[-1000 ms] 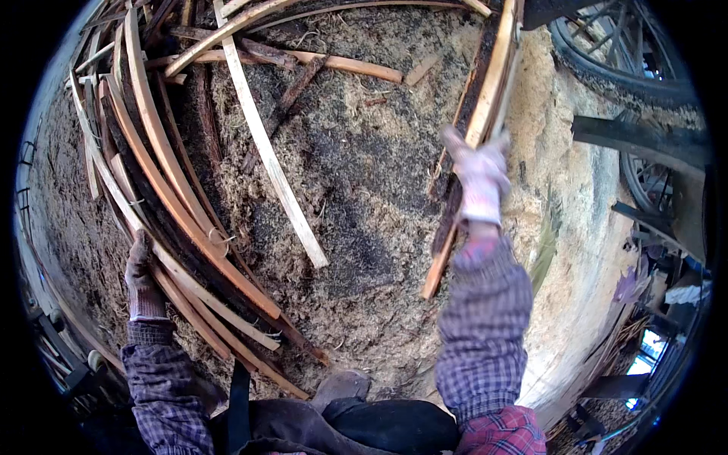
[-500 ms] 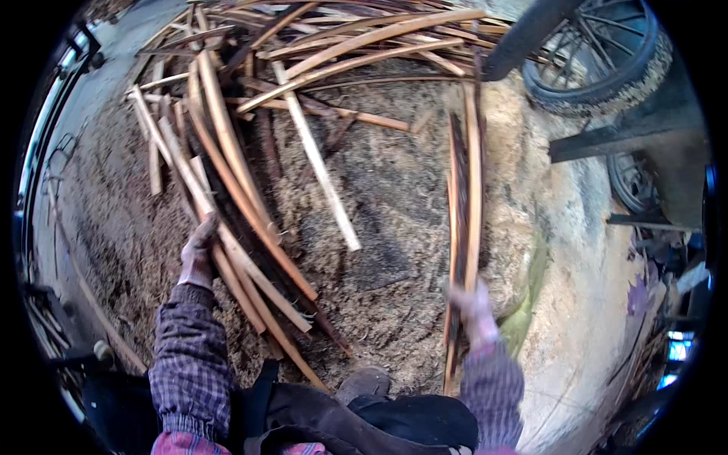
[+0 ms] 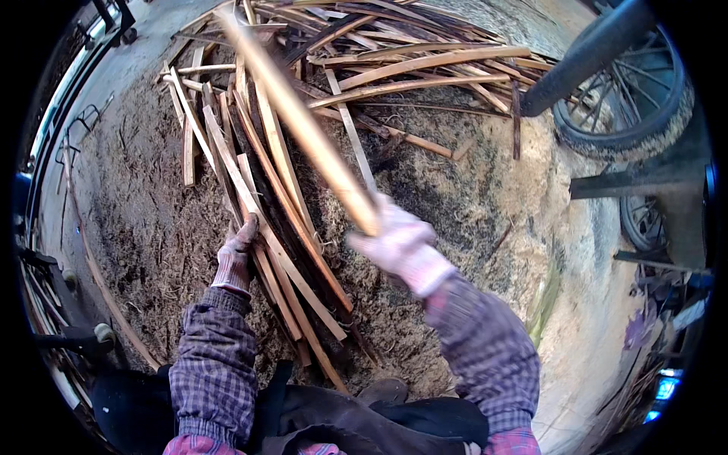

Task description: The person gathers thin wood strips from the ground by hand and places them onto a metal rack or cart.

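Note:
My left hand (image 3: 238,244), in a soiled light glove, is closed around the outer side of a bundle of long wooden strips (image 3: 292,265). The bundle slants from the far left toward my lap; some strips are pale, others carry dark bark. My right hand (image 3: 398,236), also gloved, grips the near end of a long pale wooden strip (image 3: 299,129). That strip is raised above the ground and slants up to the far left, smeared by motion. Whether more than one strip is in my right hand, I cannot tell.
A heap of loose wooden strips (image 3: 425,64) lies across the far side. Sawdust and shavings (image 3: 440,303) cover the ground. At the far right stands a spoked wheel (image 3: 622,98) beside a dark metal tube (image 3: 588,57). A thin long stick (image 3: 106,292) lies at left.
My right hand has swung left and upward from the right side, bringing wood it held there toward the bundle. My left hand keeps its hold on the bundle. The view has shifted slightly.

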`<state>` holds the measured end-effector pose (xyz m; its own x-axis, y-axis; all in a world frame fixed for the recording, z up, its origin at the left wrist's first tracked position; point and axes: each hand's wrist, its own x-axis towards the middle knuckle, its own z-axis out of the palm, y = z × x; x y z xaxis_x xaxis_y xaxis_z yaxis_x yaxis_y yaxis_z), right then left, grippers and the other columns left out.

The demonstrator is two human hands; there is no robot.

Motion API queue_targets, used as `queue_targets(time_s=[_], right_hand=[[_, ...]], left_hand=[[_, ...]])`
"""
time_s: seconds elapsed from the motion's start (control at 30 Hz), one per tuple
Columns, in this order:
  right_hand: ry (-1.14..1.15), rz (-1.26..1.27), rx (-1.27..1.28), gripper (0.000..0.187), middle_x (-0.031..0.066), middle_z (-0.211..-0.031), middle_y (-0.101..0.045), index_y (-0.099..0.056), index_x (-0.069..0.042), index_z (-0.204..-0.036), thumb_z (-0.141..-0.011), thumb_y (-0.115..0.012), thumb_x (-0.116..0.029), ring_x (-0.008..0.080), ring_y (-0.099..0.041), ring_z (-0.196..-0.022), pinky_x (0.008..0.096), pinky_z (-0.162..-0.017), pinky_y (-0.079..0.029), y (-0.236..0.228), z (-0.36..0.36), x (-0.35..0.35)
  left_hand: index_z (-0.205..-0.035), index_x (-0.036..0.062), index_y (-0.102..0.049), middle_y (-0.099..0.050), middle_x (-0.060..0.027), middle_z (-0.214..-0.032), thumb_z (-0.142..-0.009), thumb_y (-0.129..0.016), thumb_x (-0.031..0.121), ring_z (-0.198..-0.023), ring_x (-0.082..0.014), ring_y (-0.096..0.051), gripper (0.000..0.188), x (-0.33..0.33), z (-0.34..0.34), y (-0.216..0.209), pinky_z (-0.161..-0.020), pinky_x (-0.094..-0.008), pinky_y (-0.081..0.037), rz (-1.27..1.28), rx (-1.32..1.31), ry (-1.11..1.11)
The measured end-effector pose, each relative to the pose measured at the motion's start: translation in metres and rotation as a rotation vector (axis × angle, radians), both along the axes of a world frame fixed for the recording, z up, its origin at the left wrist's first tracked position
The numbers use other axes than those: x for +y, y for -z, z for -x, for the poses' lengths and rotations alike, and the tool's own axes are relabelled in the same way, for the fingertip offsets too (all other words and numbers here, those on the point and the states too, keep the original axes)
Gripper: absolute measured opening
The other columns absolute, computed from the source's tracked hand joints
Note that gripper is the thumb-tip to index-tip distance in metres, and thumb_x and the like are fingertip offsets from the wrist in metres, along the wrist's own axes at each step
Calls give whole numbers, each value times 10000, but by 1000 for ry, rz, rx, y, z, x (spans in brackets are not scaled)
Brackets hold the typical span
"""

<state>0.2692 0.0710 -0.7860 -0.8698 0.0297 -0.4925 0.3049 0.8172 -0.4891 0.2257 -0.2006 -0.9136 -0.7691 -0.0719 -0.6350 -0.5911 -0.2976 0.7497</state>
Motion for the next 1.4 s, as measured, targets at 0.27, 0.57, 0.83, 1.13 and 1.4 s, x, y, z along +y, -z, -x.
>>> queue_targets(time_s=[0.27,0.57,0.83,1.13,1.4], right_hand=[[-498,-189,-276,885,217,-1357,-273,-159,-61,-1363,-756,-458,-630,300,-365,-1217,397,-997,-322,11,50,-26],[-189,-1237,263,1066,139,-1437,-88,-76,-74,-1376,-629,-705,-501,265,-121,-1325,395,-1068,-169,-37,237,171],[-305,-1029,154,1086,146,-1284,-407,-167,-116,-1368,-531,-803,-389,298,-431,-1152,368,-971,-356,-36,286,194],[-127,-928,104,1041,175,-1183,-504,-184,-104,-1354,-571,-748,-496,306,-514,-1064,361,-915,-410,-19,306,212],[-123,-937,-66,1006,221,-1115,-529,-107,-101,-1378,-646,-701,-454,282,-578,-943,339,-798,-479,-45,291,185]], left_hand=[[-1193,12,-436,-572,-69,-1016,-776,-656,274,-867,-171,-578,540,2,-8,-18,-751,-286,-489,72,-36,-73],[-1183,-2,-417,-541,-51,-956,-859,-534,298,-783,-145,-549,457,-4,-10,-12,-722,-249,-468,321,-174,-62],[-1235,81,-376,-545,-21,-834,-835,-563,168,-682,-106,-543,450,-44,-37,46,-611,-227,-477,189,-83,-121],[-1277,118,-343,-522,-62,-937,-925,-390,206,-801,-130,-544,366,-35,-33,38,-702,-241,-475,665,-267,108],[-1234,106,-385,-551,-99,-906,-908,-411,285,-736,-209,-575,373,-70,-57,101,-669,-327,-505,184,45,-214]])
